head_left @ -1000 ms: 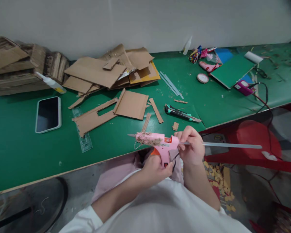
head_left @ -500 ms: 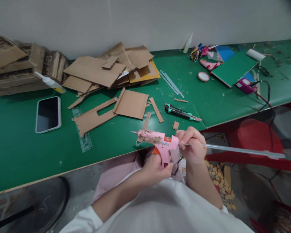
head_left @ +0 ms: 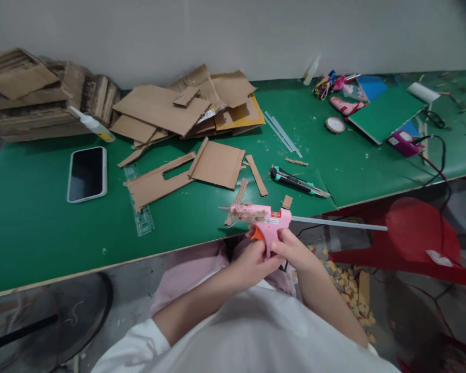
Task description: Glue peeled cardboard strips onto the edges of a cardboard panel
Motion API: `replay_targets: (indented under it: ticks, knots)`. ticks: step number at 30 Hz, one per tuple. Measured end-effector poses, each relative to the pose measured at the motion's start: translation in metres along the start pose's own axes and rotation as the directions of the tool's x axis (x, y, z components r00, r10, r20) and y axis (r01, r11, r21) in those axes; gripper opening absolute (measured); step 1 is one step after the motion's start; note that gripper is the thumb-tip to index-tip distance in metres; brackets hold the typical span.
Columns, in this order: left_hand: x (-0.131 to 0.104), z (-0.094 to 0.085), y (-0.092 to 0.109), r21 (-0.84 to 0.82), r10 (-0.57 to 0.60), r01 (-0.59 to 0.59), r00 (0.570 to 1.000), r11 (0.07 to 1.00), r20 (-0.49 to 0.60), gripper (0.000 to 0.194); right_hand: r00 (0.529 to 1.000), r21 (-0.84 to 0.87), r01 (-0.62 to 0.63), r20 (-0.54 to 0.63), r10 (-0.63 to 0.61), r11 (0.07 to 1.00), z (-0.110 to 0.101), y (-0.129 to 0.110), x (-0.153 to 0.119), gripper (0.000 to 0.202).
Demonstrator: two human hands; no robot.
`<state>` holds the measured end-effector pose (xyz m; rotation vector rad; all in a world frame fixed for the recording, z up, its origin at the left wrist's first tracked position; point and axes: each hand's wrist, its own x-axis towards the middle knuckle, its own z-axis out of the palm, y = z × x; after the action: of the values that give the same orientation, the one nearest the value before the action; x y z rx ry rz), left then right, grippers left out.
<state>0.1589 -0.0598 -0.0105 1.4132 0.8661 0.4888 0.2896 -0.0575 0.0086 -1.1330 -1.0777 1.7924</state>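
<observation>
One green-topped table [head_left: 34, 233] spans the view. A tall stack of cardboard [head_left: 34, 122] occupies its far left corner; a looser heap of cardboard sheets [head_left: 163, 109] adjoins it on the right. Beyond the front edge, at right, stands a red stool [head_left: 423, 223]. A green board [head_left: 388, 114] lies toward the table's right end. Nearer the centre, a slotted cardboard piece [head_left: 145, 190] meets a square cardboard panel [head_left: 219, 163].

A pink glue gun [head_left: 274, 233], its barrel crusted with brown residue, is held at the table's front edge, nozzle toward the left. The left hand [head_left: 252, 264] is wrapped about the handle; the right hand [head_left: 295, 251] grips the same handle from the other side. Left of centre lies a phone [head_left: 87, 174], dark screen upward. A translucent glue stick [head_left: 337, 223] projects rightward from the gun's rear. Behind the gun rests a utility knife [head_left: 299, 182], blade exposed. Smaller items include a white bottle [head_left: 95, 127] leaning by the stack, a roll of tape [head_left: 335, 125], and a cardboard scrap [head_left: 287, 201] just beyond the gun's rear.
</observation>
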Motion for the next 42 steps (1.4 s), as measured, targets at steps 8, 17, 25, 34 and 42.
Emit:
replay_targets:
  ticks: [8, 17, 25, 34, 42]
  knots:
    - [-0.001, -0.002, -0.005, 0.061, 0.021, -0.031, 0.987, 0.998, 0.157, 0.027, 0.976, 0.069, -0.2, -0.076, 0.205, 0.977, -0.003, -0.003, -0.001, 0.026]
    - [-0.046, -0.086, -0.008, 0.291, -0.049, 0.158, 0.935, 0.944, -0.351, 0.024, 0.935, -0.445, -0.294, -0.317, 0.158, 0.846, -0.013, -0.01, -0.007, 0.025]
    - [-0.015, -0.109, -0.004, 0.511, -0.028, 0.234, 0.925, 0.827, -0.378, 0.023, 0.954, -0.578, -0.27, -0.267, 0.135, 0.77, -0.01, -0.01, -0.004, 0.032]
    - [-0.009, -0.108, 0.0, 0.504, -0.09, 0.261, 0.937, 0.823, -0.338, 0.022, 0.96, -0.644, -0.274, -0.224, 0.167, 0.714, -0.006, -0.008, -0.003, 0.031]
    - [-0.008, -0.107, -0.003, 0.495, -0.106, 0.282, 0.93, 0.822, -0.353, 0.024, 0.974, -0.627, -0.222, -0.178, 0.14, 0.747, -0.005, -0.009, -0.003, 0.018]
